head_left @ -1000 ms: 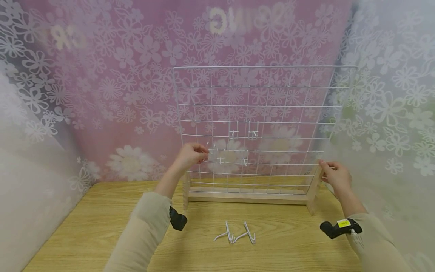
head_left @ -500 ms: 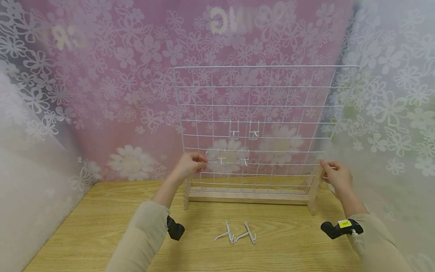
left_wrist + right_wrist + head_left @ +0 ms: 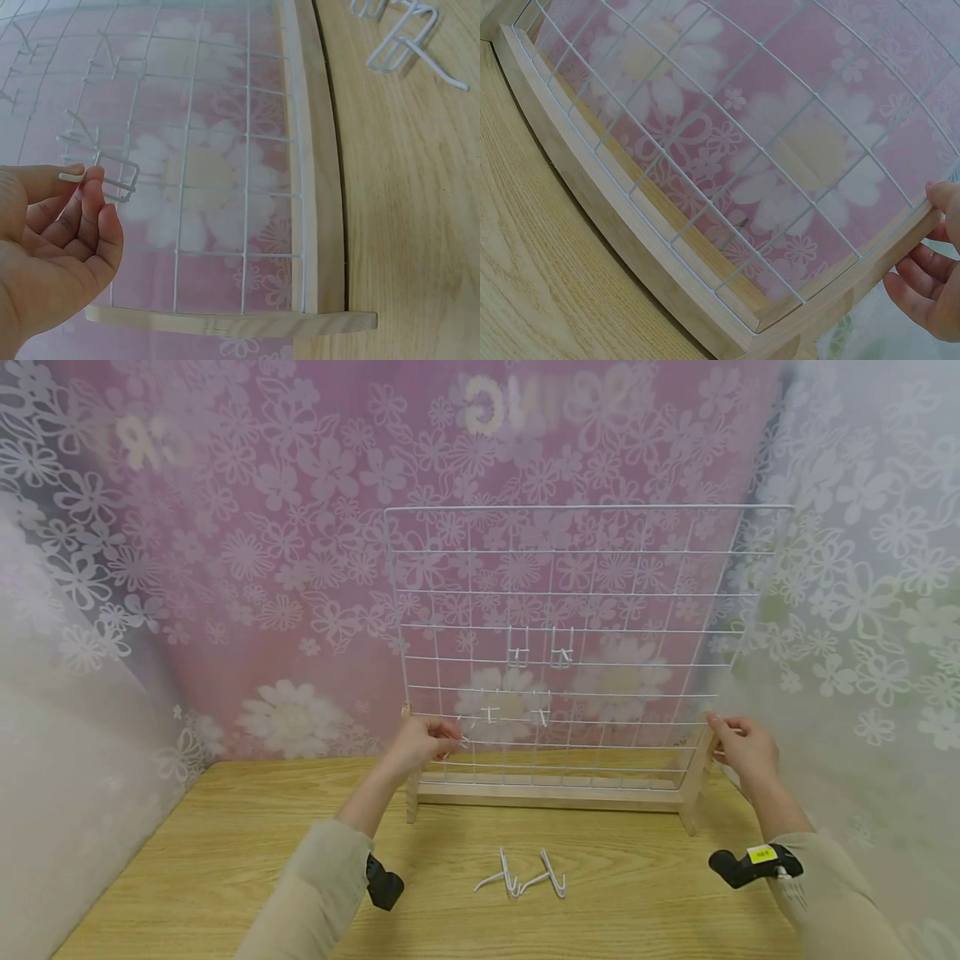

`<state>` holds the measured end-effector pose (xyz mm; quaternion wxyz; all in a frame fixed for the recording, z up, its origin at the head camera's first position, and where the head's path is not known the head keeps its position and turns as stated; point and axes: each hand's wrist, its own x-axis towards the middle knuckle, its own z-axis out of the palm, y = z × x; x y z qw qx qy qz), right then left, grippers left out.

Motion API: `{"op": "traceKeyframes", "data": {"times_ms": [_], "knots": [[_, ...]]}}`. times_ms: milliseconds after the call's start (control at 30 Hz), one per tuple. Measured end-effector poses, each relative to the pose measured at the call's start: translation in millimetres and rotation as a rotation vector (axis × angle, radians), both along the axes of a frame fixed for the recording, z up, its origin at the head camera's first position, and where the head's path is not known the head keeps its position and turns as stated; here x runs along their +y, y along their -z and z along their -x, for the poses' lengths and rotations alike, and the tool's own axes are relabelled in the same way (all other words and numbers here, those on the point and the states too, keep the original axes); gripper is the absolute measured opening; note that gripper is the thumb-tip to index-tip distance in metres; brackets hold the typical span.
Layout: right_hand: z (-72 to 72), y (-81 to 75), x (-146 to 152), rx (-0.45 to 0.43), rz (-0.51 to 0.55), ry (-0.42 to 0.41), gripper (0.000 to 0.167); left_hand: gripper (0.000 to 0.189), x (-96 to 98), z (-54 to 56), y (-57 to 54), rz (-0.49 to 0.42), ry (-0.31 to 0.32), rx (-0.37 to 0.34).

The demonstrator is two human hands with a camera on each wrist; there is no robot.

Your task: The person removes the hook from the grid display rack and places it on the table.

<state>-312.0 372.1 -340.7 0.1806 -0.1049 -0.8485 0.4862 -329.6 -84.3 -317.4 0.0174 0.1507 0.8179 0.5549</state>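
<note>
My left hand pinches a white wire hook between thumb and fingertips, at the left part of a white wire grid panel. Its rectangular wire end lies against the grid in the left wrist view, and its bent prong tip pokes out past the thumb. My right hand holds the right wooden upright of the panel's stand, thumb at the upright's top end. Two similar hooks hang mid-grid, with two more hooks on a lower row.
Two loose white hooks lie side by side on the wood-grain table in front of the stand. A wooden crossbar joins the stand's legs. A pink flowered curtain is behind the grid, and a pale one at right.
My left hand has moved down along the grid's left side with the hook in its fingers. The right hand keeps its hold on the upright.
</note>
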Motion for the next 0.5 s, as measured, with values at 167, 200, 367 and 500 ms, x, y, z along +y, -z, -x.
{"op": "traceKeyframes", "data": {"times_ms": [167, 200, 367, 500], "knots": [[-0.3, 0.4, 0, -0.002, -0.007, 0.001, 0.069, 0.013, -2.5, -0.7, 10.9, 0.005, 0.000, -0.006], [-0.5, 0.4, 0, -0.003, -0.009, 0.000, 0.069, 0.012, -3.4, -0.6, 13.5, 0.015, 0.001, -0.001], [-0.6, 0.0, 0, -0.003, -0.014, -0.004, 0.069, 0.012, -7.4, -1.1, 24.9, 0.034, 0.009, -0.012], [-0.7, -0.9, 0, -0.006, -0.020, 0.001, 0.070, 0.012, -10.1, -1.5, 31.4, 0.042, 0.003, -0.028]]}}
